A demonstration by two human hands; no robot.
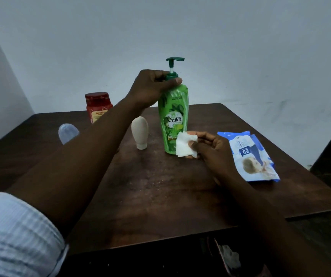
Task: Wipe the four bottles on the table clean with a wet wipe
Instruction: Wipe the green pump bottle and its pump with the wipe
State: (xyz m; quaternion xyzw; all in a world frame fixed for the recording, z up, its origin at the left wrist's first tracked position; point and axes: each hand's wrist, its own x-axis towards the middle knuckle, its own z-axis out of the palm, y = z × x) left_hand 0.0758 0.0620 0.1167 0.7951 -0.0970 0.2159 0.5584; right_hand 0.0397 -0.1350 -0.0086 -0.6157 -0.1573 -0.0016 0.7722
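Left hand (150,87) gripping green bottle (173,120) neck, right hand (210,148) pinching wet wipe (185,144)

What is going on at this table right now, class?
A person is cleaning bottles at a dark wooden table. The left hand grips the neck of the tall green pump bottle, holding it upright. The right hand presses a folded white wet wipe against the bottle's lower part. A beige bottle, a red jar and a clear bottle stand untouched further left. The blue pack of wipes lies on the right.
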